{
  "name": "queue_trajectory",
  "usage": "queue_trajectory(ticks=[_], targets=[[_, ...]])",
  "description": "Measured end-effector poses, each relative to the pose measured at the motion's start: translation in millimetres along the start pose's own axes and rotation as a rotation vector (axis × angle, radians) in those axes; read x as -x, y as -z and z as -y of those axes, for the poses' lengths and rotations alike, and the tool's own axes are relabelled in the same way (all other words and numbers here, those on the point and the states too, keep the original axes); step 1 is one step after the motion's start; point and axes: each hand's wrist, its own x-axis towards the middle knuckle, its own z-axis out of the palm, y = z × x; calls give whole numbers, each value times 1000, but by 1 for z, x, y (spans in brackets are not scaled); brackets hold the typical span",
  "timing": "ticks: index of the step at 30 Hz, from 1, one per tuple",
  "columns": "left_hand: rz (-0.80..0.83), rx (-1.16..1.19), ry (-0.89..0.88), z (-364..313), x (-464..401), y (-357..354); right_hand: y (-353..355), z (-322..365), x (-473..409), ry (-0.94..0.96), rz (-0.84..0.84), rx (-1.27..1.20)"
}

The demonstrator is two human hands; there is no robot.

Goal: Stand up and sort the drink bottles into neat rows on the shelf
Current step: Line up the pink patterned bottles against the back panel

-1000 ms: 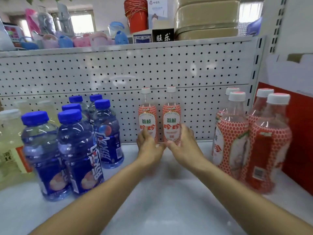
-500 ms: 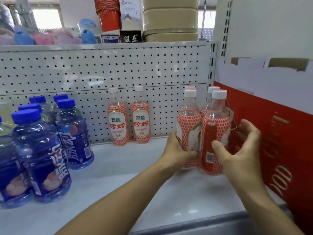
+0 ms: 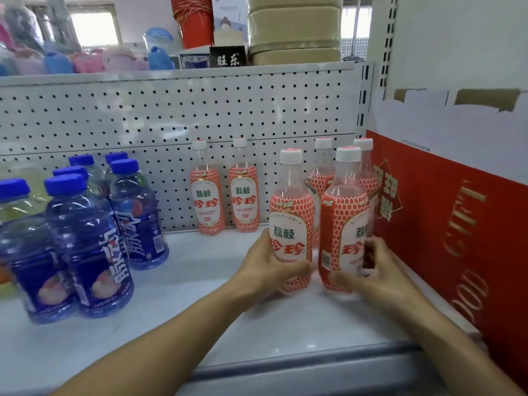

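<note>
Near the right end of the white shelf (image 3: 200, 304), the left hand (image 3: 264, 268) wraps the lower body of a lychee soda bottle (image 3: 291, 224), thumb across the label's foot. Just beside it, the right hand (image 3: 374, 271) grasps a second lychee bottle (image 3: 341, 224), fingers curled round its far side and partly hidden behind the clear plastic. Both bottles stand upright, almost touching.

Close behind them stand two more of the same kind (image 3: 321, 178), mostly covered by the front pair; only necks and white caps show plainly. Two others (image 3: 207, 195) stand side by side against the perforated back panel (image 3: 143, 115), well apart from the hands. All are clear plastic with red-and-white dotted sleeves and a white oval reading 荔枝 珍珍.

To the left is a cluster of blue-capped bottles (image 3: 85, 238) with dark blue labels, their writing blurred, and the nearest ones are cut by the frame's edge. A red carton (image 3: 457, 238) with gold lettering, only partly readable, walls the shelf on the right. On top, a black box (image 3: 227, 56) reads 旺乐.
</note>
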Motion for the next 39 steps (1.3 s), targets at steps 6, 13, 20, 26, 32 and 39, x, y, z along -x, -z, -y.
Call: queue_trajectory(ticks=[6,13,20,26,32,39], targets=[[-187,-29,21,14,13,40,-18,8,-7,30,126,32],[-305,-107,96,19,-8,90,-55,25,-31,52,248,115],[-496,-114,45,39,-21,105,-101,33,-68,124,220,165],[-358,-109,60,45,-17,119,-124,33,-93,137,141,207],[-402,-126,72,44,-22,117,-137,32,-112,132,104,261],[-463,-65,158,31,-41,129,-135,26,-133,58,84,216]])
